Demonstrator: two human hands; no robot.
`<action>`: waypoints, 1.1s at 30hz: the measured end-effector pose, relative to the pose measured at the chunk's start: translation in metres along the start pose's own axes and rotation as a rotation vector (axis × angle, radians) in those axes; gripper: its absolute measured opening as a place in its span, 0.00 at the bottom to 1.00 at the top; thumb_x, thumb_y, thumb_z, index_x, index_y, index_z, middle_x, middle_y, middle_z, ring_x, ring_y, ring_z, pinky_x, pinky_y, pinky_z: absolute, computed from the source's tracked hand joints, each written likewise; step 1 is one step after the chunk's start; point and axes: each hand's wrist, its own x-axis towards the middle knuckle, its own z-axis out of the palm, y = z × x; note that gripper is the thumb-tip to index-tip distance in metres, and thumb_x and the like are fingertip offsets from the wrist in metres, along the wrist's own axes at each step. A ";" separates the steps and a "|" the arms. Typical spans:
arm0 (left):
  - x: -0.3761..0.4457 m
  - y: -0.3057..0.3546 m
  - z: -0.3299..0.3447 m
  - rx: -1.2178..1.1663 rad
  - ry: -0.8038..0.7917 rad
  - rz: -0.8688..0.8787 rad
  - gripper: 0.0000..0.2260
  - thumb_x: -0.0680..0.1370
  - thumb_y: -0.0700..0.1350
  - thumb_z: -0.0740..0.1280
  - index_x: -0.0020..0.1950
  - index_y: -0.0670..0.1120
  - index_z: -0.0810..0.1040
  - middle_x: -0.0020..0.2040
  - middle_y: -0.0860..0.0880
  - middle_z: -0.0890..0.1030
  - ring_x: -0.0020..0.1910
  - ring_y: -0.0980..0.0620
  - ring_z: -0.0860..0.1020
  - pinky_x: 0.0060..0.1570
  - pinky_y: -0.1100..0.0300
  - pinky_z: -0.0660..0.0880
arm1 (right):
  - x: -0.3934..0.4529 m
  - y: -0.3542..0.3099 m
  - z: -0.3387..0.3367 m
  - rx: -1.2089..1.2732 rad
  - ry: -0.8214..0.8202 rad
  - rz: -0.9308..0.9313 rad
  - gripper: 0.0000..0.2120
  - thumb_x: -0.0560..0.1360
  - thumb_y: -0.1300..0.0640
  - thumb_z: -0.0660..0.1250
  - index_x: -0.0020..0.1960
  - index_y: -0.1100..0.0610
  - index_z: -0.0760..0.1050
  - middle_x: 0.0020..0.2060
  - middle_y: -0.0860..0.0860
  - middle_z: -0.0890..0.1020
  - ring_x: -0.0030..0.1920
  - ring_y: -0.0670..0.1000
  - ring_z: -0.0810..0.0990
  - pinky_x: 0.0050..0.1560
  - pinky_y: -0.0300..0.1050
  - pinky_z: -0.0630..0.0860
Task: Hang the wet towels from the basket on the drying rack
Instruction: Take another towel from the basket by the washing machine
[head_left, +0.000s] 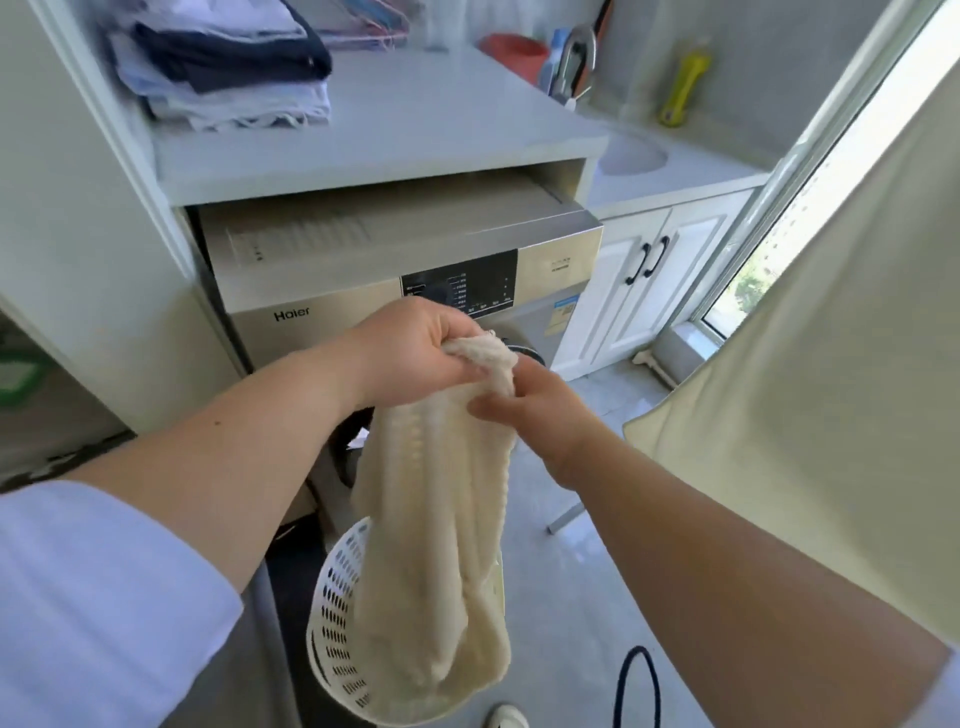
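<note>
Gripping cream ribbed towel (441, 545) | both hands (415, 348) (535, 410) | hanging over white basket (332, 613)

We stand in a bright laundry nook. Ahead of us a silver washing machine (363, 291) sits under a pale countertop (415, 124), which carries a stack of folded clothes (223, 62). To its right we see a lower counter with a round sink (631, 156), a curved tap (576, 62) above it, and a yellow bottle (683, 83) against the grey wall. Beneath are white cabinet doors (644, 270) with dark handles. Daylight pours in through a tall window (810, 208) on the right, falling across the light grey tiled floor (561, 519).
</note>
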 end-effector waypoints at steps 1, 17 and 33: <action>-0.004 -0.001 -0.007 0.037 0.002 0.027 0.03 0.73 0.46 0.70 0.46 0.52 0.81 0.40 0.56 0.81 0.39 0.60 0.76 0.38 0.72 0.69 | -0.001 -0.014 0.009 -0.005 0.011 -0.031 0.16 0.64 0.59 0.73 0.50 0.50 0.77 0.46 0.52 0.81 0.49 0.52 0.79 0.56 0.51 0.75; -0.064 -0.099 -0.045 0.409 -0.387 -0.140 0.23 0.70 0.60 0.66 0.65 0.63 0.69 0.67 0.50 0.68 0.68 0.45 0.63 0.67 0.47 0.64 | -0.065 -0.114 0.054 0.385 0.299 -0.183 0.11 0.62 0.67 0.62 0.30 0.54 0.79 0.27 0.52 0.79 0.29 0.52 0.77 0.35 0.44 0.73; -0.045 0.033 -0.065 -0.352 0.147 -0.021 0.14 0.81 0.48 0.56 0.37 0.46 0.72 0.27 0.48 0.70 0.25 0.50 0.67 0.26 0.61 0.62 | -0.096 -0.132 0.071 -0.347 0.127 0.008 0.52 0.63 0.51 0.79 0.75 0.37 0.48 0.63 0.47 0.71 0.63 0.50 0.74 0.63 0.47 0.71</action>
